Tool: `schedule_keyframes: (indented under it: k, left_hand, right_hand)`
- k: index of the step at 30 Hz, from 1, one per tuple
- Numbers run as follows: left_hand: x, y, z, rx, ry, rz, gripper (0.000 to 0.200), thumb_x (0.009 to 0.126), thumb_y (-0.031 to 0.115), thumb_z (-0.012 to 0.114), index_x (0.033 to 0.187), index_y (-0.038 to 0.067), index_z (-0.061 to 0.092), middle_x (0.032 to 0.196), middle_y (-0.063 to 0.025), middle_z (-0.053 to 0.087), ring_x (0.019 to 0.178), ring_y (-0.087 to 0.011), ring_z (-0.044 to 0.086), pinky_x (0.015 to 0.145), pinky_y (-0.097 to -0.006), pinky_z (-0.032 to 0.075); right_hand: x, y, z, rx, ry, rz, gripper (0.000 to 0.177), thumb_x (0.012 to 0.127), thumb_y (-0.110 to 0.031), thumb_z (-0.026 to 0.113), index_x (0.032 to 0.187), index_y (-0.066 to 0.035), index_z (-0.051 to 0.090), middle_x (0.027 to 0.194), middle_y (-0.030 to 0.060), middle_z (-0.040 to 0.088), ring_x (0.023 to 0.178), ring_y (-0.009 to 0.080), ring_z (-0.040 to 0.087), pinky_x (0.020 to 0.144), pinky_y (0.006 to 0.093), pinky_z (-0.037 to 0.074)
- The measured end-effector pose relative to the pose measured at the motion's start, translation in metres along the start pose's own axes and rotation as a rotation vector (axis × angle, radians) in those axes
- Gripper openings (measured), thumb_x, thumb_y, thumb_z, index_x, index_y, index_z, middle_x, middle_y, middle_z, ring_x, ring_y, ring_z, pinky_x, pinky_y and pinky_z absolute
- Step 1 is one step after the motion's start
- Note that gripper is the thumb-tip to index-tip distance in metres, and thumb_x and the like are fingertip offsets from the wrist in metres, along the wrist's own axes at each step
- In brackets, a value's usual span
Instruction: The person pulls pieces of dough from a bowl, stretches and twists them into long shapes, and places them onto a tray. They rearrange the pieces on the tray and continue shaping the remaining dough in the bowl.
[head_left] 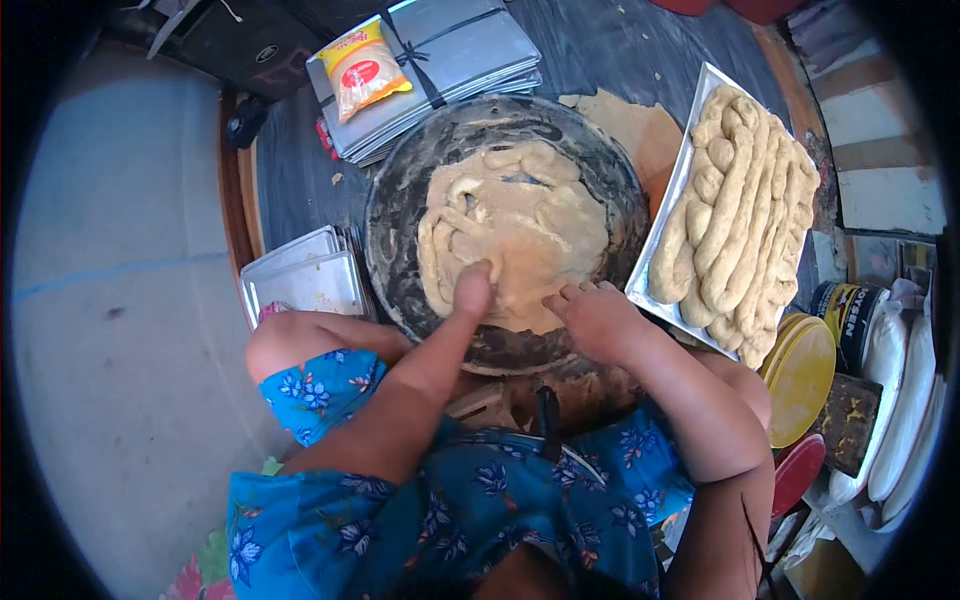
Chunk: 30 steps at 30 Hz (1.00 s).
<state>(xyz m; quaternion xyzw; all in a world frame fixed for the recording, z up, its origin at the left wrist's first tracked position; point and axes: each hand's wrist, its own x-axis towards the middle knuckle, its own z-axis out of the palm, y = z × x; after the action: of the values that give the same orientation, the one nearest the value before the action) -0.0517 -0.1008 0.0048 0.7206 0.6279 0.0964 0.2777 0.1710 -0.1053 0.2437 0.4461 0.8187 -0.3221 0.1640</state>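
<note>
A wide dark round pan (pixel 395 215) in front of me holds pale brown crumbs (pixel 545 240). Ropes of dough (pixel 432 250) curl through the crumbs on the left, and another coated piece lies at the far side. My left hand (pixel 474 290) is closed around the near end of a dough rope; its fingertips are hidden. At the near right of the crumbs, my right hand (pixel 597 318) has its fingers bent but apart, touching the crumbs with nothing visible in it. To the right, a metal tray (pixel 655 240) carries several long twisted dough ropes (pixel 735 210).
Behind the pan, a yellow-and-clear packet (pixel 362 75) rests on stacked metal trays (pixel 470 50) tied with black strap. More trays (pixel 305 275) are at the left. Yellow lids (pixel 803 380), a dark bucket (pixel 845 315) and white wrapped bundles (pixel 885 400) crowd the right.
</note>
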Motion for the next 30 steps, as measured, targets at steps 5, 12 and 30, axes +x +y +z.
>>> schedule_keyframes:
  k: [5, 12, 30]
  left_hand:
    - [-0.016, 0.028, 0.0, 0.167, -0.162, 0.074, 0.025, 0.07, 0.01, 0.063, 0.09, 0.004, 0.05, 0.077, -0.0166, 0.063, 0.076, -0.0349, 0.062, 0.07, -0.044, 0.049]
    - [0.016, -0.018, -0.019, -0.158, 0.025, 0.02, 0.071, 0.064, 0.017, 0.076, 0.124, -0.002, 0.043, 0.123, -0.0252, 0.048, 0.116, -0.038, 0.046, 0.099, -0.0406, 0.037]
    - [0.003, -0.035, -0.03, -0.384, -0.072, -0.3, 0.035, 0.072, 0.021, 0.068, 0.1, 0.004, 0.056, 0.095, -0.0183, 0.063, 0.084, -0.0328, 0.062, 0.076, -0.0389, 0.048]
  right_hand:
    - [0.003, -0.004, 0.0, 0.024, -0.015, -0.001, 0.031, 0.083, -0.011, 0.047, 0.112, -0.01, 0.057, 0.104, 0.0123, 0.06, 0.101, 0.0301, 0.058, 0.089, 0.0434, 0.041]
    - [0.007, -0.003, 0.003, 0.024, 0.077, -0.035, 0.031, 0.082, -0.014, 0.051, 0.112, -0.01, 0.056, 0.106, 0.012, 0.059, 0.104, 0.0299, 0.057, 0.091, 0.0436, 0.04]
    - [0.01, -0.004, 0.0, -0.055, 0.056, -0.033, 0.033, 0.08, -0.015, 0.056, 0.112, -0.01, 0.054, 0.106, 0.0115, 0.059, 0.102, 0.0296, 0.057, 0.086, 0.0417, 0.043]
